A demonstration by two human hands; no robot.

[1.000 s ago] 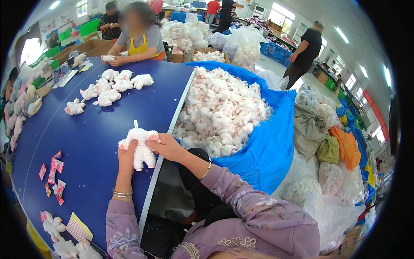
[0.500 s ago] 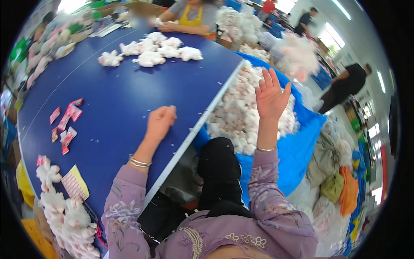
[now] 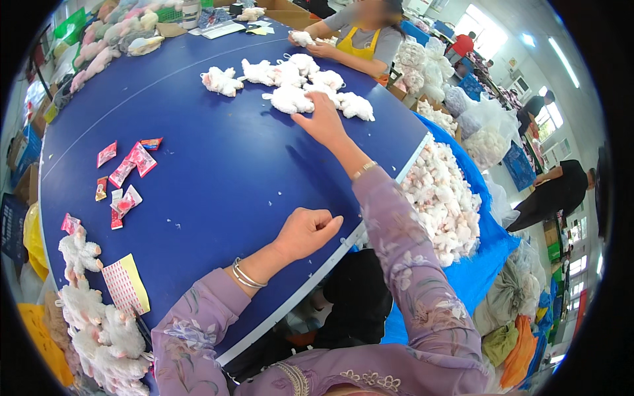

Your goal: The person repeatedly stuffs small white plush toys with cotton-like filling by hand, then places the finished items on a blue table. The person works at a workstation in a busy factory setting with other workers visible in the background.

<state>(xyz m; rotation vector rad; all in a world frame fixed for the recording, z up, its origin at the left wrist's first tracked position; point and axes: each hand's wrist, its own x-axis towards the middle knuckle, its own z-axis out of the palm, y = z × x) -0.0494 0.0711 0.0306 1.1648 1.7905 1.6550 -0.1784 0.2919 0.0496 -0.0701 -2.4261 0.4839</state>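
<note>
My right hand [image 3: 321, 121] reaches over the blue table with thumb and fingers apart. Its fingertips are at a white plush toy [image 3: 288, 99] in a loose group; whether they touch it I cannot tell. Other white plush toys [image 3: 357, 105] lie around it, and one more toy [image 3: 222, 81] lies at the group's left end. Near the table's front edge, my left hand [image 3: 305, 235] is closed in a fist with the thumb pointing right. The inside of the fist is hidden.
Pink sweet wrappers or packets [image 3: 123, 170] lie on the left of the table [image 3: 218, 178]. Below them are a sticker sheet [image 3: 125, 284] and piled white plush toys [image 3: 105, 330]. A blue-lined bin [image 3: 485, 247] of plush pieces stands at right. Across the table, a person in a yellow apron [image 3: 356, 45] handles a white piece.
My right hand has swung from above the bin, left and forward to the plush group on the table. My left hand stays closed. The view has shifted.
</note>
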